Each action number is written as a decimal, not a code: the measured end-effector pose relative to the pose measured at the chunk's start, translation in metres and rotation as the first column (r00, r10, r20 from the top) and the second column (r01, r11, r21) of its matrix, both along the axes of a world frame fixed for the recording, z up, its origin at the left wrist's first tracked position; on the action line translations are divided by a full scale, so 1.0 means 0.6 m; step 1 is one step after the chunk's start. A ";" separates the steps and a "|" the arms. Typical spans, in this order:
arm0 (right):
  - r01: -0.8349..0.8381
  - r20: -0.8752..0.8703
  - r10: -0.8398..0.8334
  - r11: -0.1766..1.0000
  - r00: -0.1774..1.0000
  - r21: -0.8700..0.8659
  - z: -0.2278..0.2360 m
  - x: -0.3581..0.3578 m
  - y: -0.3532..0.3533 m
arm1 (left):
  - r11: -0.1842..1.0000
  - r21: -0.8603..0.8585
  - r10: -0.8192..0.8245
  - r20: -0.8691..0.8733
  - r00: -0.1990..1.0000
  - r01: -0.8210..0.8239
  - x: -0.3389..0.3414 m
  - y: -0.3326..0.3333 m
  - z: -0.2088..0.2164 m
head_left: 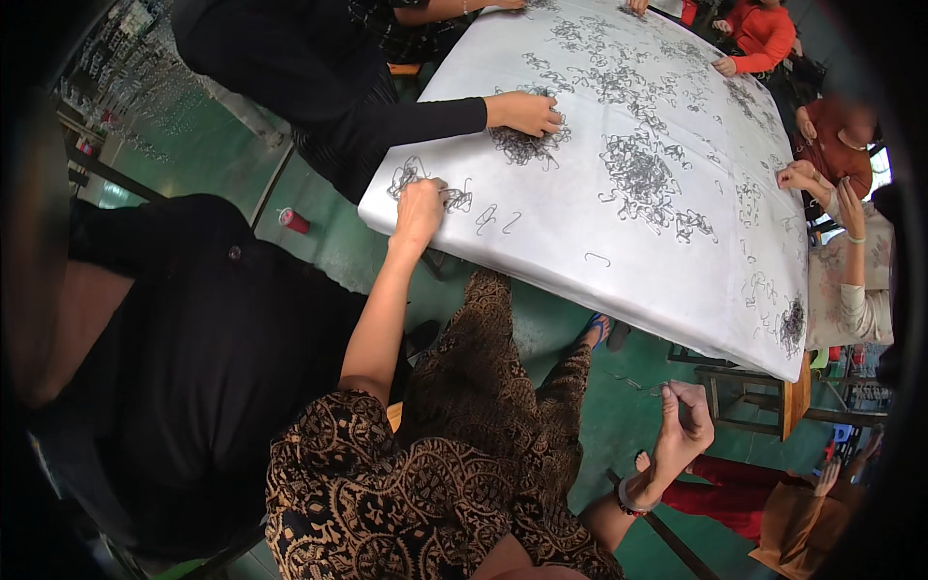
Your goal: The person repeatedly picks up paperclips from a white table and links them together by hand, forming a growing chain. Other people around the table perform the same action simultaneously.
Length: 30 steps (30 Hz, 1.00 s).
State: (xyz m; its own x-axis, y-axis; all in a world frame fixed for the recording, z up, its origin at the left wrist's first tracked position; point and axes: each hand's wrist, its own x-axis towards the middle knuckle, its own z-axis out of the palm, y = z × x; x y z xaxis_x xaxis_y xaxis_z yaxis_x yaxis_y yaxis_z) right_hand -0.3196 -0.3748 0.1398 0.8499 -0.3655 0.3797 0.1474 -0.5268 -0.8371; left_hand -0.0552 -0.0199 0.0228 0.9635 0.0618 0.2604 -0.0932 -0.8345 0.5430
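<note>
Centrally, my left hand (419,206) closes on wire hooks (454,198) at the counter (619,271) edge; my right hand (681,425), lower right, pinches one hook, freeing it for inspection.

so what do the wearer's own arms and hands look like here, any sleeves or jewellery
Both forearms are bare. The left hand has no ring or band that shows. The right hand has a pale bangle with a dark beaded bracelet at the wrist. A brown and black patterned garment covers the upper arm and body; no gloves.
</note>
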 end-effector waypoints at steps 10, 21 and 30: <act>-0.037 0.000 0.037 0.997 0.999 -0.064 0.032 0.031 0.005 | 0.862 0.240 -0.484 0.122 0.866 0.447 0.207 -0.077 -0.060; 0.073 -0.135 -0.065 0.996 0.989 0.054 -0.020 0.050 -0.017 | 0.801 0.299 -0.573 0.136 0.808 0.518 0.153 -0.145 0.000; 0.052 -0.183 -0.004 0.963 0.983 0.263 -0.061 0.054 -0.024 | 0.675 -0.654 -0.604 -0.221 0.766 0.343 -0.009 -0.304 0.028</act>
State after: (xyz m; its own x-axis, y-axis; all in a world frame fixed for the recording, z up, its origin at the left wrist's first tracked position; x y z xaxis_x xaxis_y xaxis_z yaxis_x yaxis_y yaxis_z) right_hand -0.2874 -0.3889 0.1035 0.8829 -0.4569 0.1085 -0.0291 -0.2840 -0.9584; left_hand -0.0608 -0.2024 0.0399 0.9007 -0.4296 -0.0652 -0.0622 -0.2760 0.9591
